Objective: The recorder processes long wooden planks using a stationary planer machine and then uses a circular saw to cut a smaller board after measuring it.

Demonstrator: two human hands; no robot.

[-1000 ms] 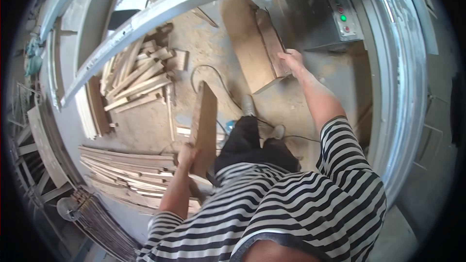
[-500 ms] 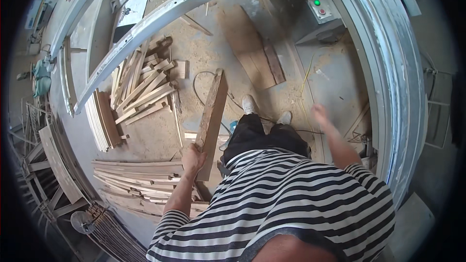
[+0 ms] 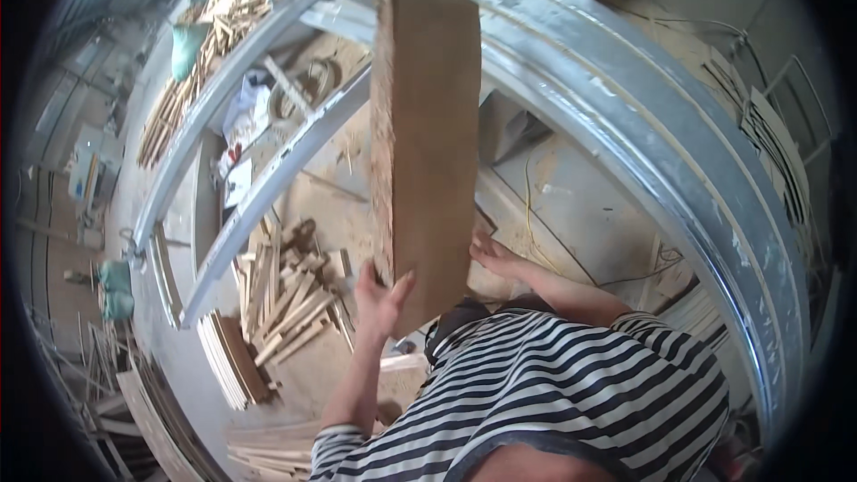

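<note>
A thick wooden board [image 3: 436, 134] rises in front of me, its broad smooth face toward me and a rough, bark-like edge on its left. Around the lower left edge closes my left hand [image 3: 382, 303], thumb on the broad face and the other fingers partly hidden. My right hand [image 3: 491, 254] grips the lower right edge, with some of its fingers out of sight behind the wood. The board's far end overlaps the pale metal machine bed [image 3: 616, 116] in the picture; whether they touch, I cannot tell.
A narrow metal rail [image 3: 277, 178] curves across on the left. Below it lie a heap of wooden offcuts [image 3: 299, 312] and a stack of thin slats [image 3: 234, 361]. A yellow cord [image 3: 529, 201] runs over the floor at the right. More wood is piled far left beside a green sack [image 3: 186, 49].
The board has been lifted and swung up ahead of me in my left hand. My right hand, free before, has come in and taken its right edge. My view has tilted up.
</note>
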